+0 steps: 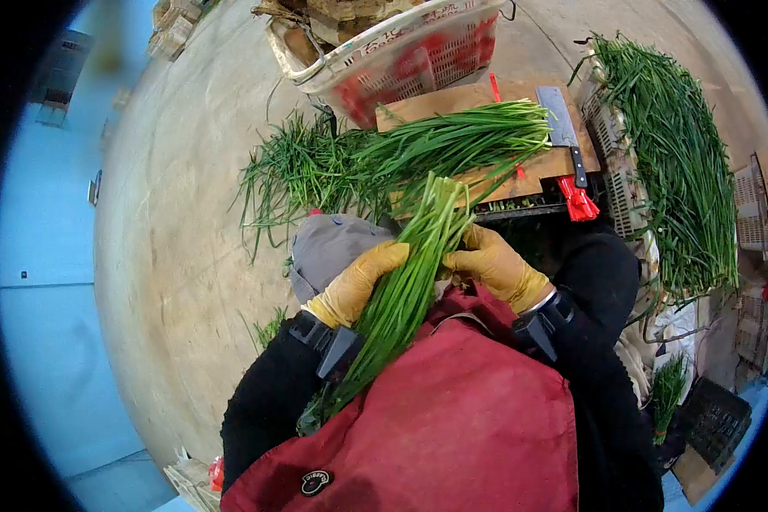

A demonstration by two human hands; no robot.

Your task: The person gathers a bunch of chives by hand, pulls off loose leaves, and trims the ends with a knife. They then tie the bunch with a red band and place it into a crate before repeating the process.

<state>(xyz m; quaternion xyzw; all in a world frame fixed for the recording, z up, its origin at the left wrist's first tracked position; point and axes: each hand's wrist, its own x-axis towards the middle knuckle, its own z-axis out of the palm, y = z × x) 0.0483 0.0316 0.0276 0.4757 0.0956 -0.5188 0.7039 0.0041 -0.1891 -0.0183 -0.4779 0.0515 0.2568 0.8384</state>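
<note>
My left hand [363, 280], in a yellow glove, is closed round a bunch of green chives [410, 273] held slantwise over my lap. The pale cut ends point up and away; the dark leaf tips trail down by my left forearm. On the bunch's right side, my right hand [493, 266], gloved too, has its fingers curled in against the stems; its fingertips are partly hidden. Just beyond lies a pile of chives [461, 141] across a wooden board [435, 102]. A cleaver [559, 119] with a black handle rests at the board's right end.
Loose chives [299, 162] spill onto the concrete floor [196, 256] at left. Behind the board stands a white and red crate [418, 64]. A crate [619, 171] heaped with chives is at right. Red ties [578, 200] hang by the cleaver. A dark crate [715, 418] sits lower right.
</note>
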